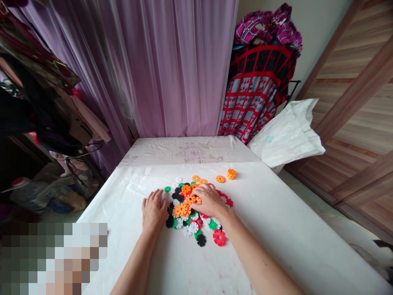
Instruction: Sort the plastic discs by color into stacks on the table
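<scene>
The right hand (208, 200) hides some plastic discs (181, 209) (lower-left corner (53, 258) pixelated).

Pretty cramped room, honestly. A sheer lilac curtain (172, 69) hangs across the back beside a cream wall (319, 41), with a red-and-black blanket (256, 94) and a white pillow (285, 133) bunched in the corner. Wood-look wardrobe doors (356, 110) fill the right side, and clothes (30, 94) hang on the left.

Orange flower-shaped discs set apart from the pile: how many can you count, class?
3: one orange disc lies alone; an overlapping pair of orange discs sits just right of it; another could hide beneath.
</scene>
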The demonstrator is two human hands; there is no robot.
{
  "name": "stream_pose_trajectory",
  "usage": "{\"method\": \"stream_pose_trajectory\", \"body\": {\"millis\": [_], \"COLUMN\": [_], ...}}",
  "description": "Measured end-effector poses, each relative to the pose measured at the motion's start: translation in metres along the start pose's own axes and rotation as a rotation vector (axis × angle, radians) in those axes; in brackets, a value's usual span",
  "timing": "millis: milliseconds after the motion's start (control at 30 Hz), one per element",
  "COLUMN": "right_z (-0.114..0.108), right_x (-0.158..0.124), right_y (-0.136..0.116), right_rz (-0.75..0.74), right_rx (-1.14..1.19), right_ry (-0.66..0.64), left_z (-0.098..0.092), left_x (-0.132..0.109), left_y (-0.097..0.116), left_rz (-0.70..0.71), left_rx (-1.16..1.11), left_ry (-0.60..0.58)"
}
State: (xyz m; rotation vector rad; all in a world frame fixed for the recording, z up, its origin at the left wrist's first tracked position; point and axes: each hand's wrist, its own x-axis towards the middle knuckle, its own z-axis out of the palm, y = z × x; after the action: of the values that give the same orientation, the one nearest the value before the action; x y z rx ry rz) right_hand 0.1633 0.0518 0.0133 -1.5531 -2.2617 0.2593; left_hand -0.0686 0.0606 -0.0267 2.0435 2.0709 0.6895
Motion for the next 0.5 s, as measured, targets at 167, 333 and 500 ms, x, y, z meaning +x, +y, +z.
{"method": "stream_pose_trajectory", "body": {"millis": [167, 333, 500], "right_z": [0.008, 0.013, 0.016], "right_x": [0.004, 0.005, 0.005], "right_y": [-0.010, -0.017, -0.018], "right_rz": [0.043, 0.048, 0.026], "right_rx": [-0.120, -0.161, -0.203], "right_ry": [0.046, 0.029, 0.068], "left_z": [0.001, 0.001, 0.001], "left_x": [-0.001, -0.001, -0.002], "left_y": [0.000, 0.001, 0.001], "left_rz": [0.016, 0.026, 0.029], "left_rx": [0.010, 0.017, 0.009], "left_ry": [0.018, 0.015, 0.021]}}
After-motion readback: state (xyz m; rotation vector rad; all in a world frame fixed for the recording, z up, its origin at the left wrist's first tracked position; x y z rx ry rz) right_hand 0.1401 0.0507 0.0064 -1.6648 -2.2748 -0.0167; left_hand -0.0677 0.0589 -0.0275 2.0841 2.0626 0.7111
